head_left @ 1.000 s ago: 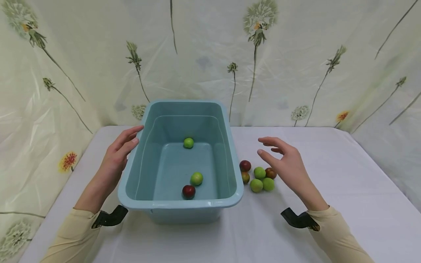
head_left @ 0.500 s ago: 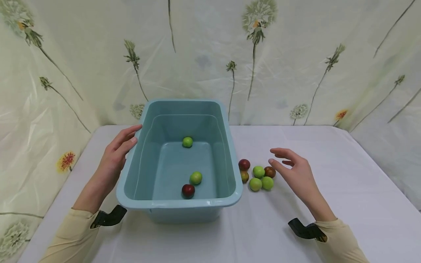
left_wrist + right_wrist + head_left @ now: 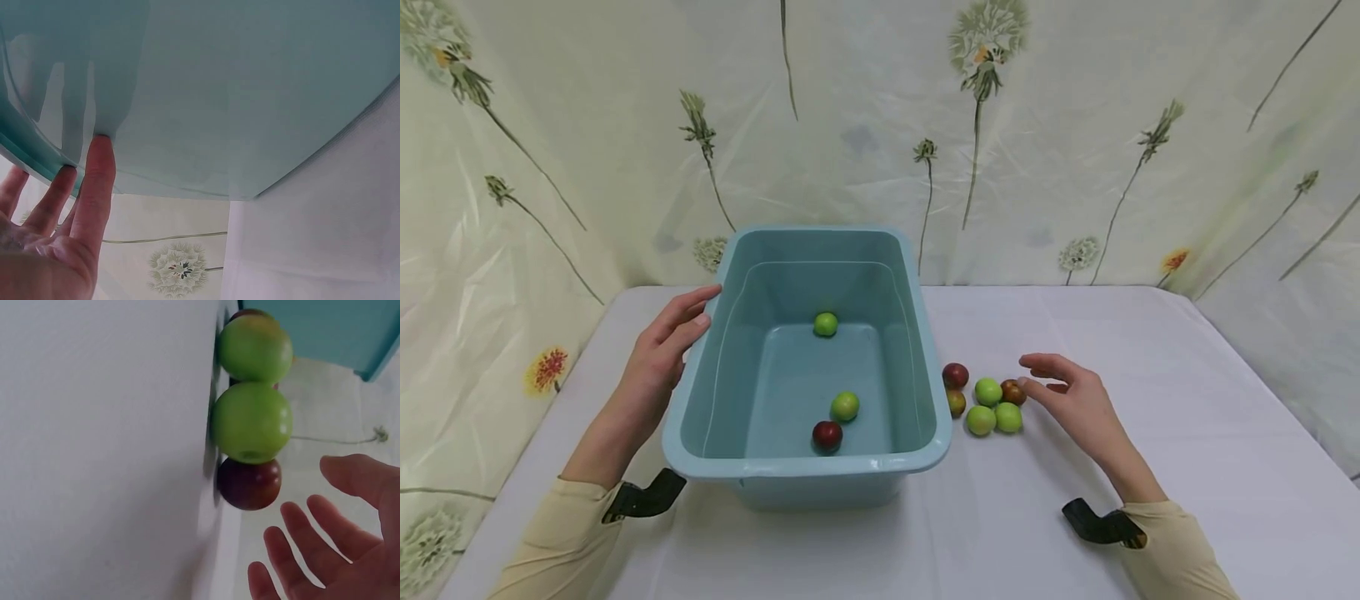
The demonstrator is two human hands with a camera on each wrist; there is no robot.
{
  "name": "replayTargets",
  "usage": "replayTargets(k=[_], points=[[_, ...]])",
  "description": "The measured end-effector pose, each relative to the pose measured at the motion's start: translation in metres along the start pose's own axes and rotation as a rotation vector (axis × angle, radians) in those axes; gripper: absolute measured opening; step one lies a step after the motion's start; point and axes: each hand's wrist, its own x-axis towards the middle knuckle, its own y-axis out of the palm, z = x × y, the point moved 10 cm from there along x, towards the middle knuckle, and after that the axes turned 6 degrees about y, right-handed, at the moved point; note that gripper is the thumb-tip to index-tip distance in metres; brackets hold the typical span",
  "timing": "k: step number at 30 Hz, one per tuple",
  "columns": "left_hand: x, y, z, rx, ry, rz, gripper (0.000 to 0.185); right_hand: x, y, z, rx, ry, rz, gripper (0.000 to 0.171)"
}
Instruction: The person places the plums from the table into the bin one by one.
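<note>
Fruits (image 3: pixel 988 402) lie in a loose cluster on the white bench (image 3: pixel 1075 517), just right of the blue tub (image 3: pixel 925 367); we count six of them, three green and three reddish, touching or nearly touching one another. Our right hand (image 3: pixel 1075 404) hovers beside the cluster with its grip open: the fingers are spread and slightly bent, the fingertips close to the nearest reddish fruit (image 3: pixel 1013 392) but holding nothing. The right wrist view shows that same dark red fruit (image 3: pixel 249 483) just clear of the fingers (image 3: pixel 312 528), with two green ones (image 3: pixel 251 422) lined up behind it.

Our left hand (image 3: pixel 658 358) rests flat against the tub's outer left wall, fingers straight and tips at the rim; in the left wrist view the fingertips (image 3: pixel 100 150) touch the underside of the rim. We judge that this hand is placed there to steady the tub. Its grip is likewise open and encloses nothing.

Inside the tub lie three more fruits: a green one near the far wall (image 3: pixel 825 324), and a green (image 3: pixel 845 406) and a dark red one (image 3: pixel 827 434) side by side near the front wall.
</note>
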Motion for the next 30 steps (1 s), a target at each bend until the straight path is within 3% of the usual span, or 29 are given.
replayTargets(k=[13,30], points=[[0.0,-0.002,-0.001,0.029,0.008,0.001,0.047,0.006,0.019,-0.019,-0.007,0.019,0.142,0.041],[0.001,-0.005,-0.008,0.016,0.016,0.002,0.045,0.008,0.021,-0.016,-0.08,0.005,0.164,0.04]])
